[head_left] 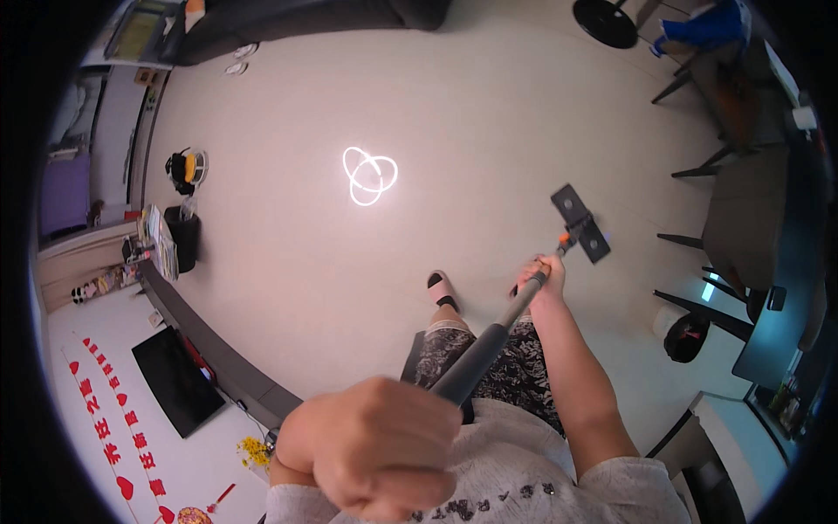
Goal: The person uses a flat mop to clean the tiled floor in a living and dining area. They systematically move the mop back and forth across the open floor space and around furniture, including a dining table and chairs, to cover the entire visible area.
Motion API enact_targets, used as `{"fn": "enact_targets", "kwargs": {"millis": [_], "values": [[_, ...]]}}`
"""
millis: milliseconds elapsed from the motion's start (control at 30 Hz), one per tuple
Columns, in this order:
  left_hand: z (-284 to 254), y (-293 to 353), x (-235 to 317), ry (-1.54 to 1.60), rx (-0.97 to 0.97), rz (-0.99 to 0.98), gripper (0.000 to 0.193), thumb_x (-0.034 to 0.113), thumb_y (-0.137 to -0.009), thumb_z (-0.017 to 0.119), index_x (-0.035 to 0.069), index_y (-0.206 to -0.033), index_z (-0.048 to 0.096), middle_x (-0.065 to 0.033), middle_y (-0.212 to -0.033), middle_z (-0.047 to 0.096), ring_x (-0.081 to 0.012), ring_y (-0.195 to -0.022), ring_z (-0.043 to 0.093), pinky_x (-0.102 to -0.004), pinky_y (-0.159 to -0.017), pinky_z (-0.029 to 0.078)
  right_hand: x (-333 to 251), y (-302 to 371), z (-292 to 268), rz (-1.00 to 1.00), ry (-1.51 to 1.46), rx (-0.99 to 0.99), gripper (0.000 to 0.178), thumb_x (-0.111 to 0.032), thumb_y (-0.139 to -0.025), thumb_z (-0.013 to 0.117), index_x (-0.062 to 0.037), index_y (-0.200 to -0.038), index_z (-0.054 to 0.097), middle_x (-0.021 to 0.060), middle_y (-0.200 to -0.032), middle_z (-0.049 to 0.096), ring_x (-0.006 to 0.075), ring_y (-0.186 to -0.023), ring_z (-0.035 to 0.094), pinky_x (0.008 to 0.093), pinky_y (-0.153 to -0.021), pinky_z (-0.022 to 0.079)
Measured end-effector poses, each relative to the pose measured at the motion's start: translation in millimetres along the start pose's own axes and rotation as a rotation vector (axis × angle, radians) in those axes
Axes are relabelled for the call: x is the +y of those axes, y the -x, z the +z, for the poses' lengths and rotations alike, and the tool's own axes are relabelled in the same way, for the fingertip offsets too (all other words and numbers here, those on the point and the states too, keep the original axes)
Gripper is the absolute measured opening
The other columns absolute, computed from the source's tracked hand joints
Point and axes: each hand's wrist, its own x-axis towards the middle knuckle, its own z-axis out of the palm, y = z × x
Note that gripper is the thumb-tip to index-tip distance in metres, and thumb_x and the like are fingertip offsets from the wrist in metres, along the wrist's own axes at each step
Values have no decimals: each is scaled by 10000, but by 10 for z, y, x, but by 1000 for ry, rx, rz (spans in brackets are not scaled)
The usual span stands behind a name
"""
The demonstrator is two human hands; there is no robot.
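A mop with a long grey pole (476, 360) runs slantwise across my body, from my chest out to the upper right. My left hand (384, 450) is closed in a fist around the pole's near end and looks large, close to the camera. Farther along, my right hand (543, 278) wraps round the thinner part of the pole. Just beyond it an orange piece (564, 238) joins the pole to a flat black mop head (580, 224). No cloth shows on this side of the head. Whether it touches the floor I cannot tell.
Pale tiled floor (288, 253) spreads ahead, with a looped lamp reflection (370, 175). Dark chairs (738, 210) line the right beside a table (768, 341). A black bin (183, 236) and a low grey cabinet (223, 349) stand left, near a television (177, 381). A dark sofa (305, 22) is at the back.
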Motion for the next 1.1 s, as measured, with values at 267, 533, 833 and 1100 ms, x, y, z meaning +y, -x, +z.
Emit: {"fn": "enact_targets", "kwargs": {"millis": [267, 533, 833, 1100], "values": [[-226, 1743, 699, -482, 573, -288, 233, 147, -734, 542, 7, -560, 475, -85, -514, 461, -231, -465, 500, -362, -538, 490, 2304, -713, 1425, 181, 477, -219, 203, -191, -731, 481, -158, -611, 321, 15, -488, 366, 166, -435, 401, 302, -446, 368], [-3, 3151, 840, -695, 1223, -294, 174, 99, -702, 515, -23, -581, 494, -116, -500, 484, -227, -462, 506, -390, -550, 476, 4697, -1026, 1329, 354, 881, -221, 127, -183, -686, 538, -104, -695, 440, 56, -564, 468, 195, -462, 502, 340, -381, 421], [1243, 4217, 1869, -460, 2186, 92, 268, 105, -829, 383, -29, -650, 530, -122, -475, 469, -249, -438, 485, -338, -489, 438, 5639, 461, 264, 529, 1545, -55, 150, -100, -705, 551, 37, -691, 490, 151, -558, 554, 226, -416, 547, 339, -316, 428], [1995, 4260, 1144, -256, 2768, -68, 207, 100, -784, 428, 68, -580, 443, 7, -445, 349, -125, -407, 374, -319, -629, 446, 4168, 305, -422, 369, 1590, 148, 489, -114, -761, 547, 63, -1097, 238, 169, -722, 570, 243, -522, 605, 341, -390, 480]]}}
